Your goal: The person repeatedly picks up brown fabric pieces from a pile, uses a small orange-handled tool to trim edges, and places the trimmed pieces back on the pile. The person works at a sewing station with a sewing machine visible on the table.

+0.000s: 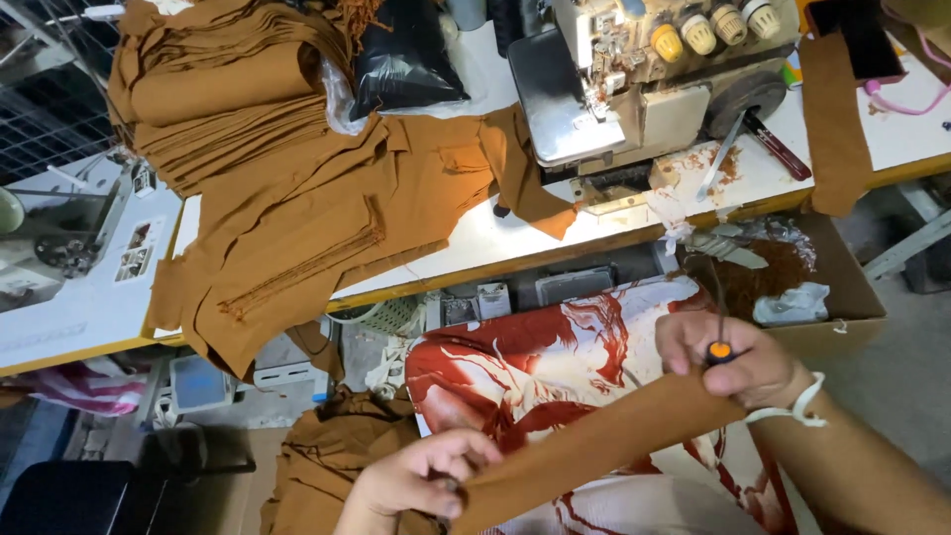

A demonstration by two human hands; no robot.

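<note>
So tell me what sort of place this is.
Most likely a garment sewing workshop. An industrial overlock sewing machine with thread cones sits on the white worktable, stacks of cut brown fabric pieces lie beside it, and both hands stretch a long brown fabric strip.

**Tight in the lap, cluttered on the worktop**

Both hands are tied up at the ends of one brown strip (594, 436): the left hand (416, 481) pinches its lower end, the right hand (723, 362) its upper end, with a small orange-tipped tool held there too. Between them lies only the red-and-white cloth (535, 367) (soft, no hard edge). Ahead, the worktop (495, 243) edge shows a bare white patch between the spread brown garment (327, 228) and the sewing machine (634, 79). The machine blocks the right rear; a fabric stack (218, 89) fills the left rear. A cardboard box (842, 287) of scraps stands just right of the right hand.
</note>
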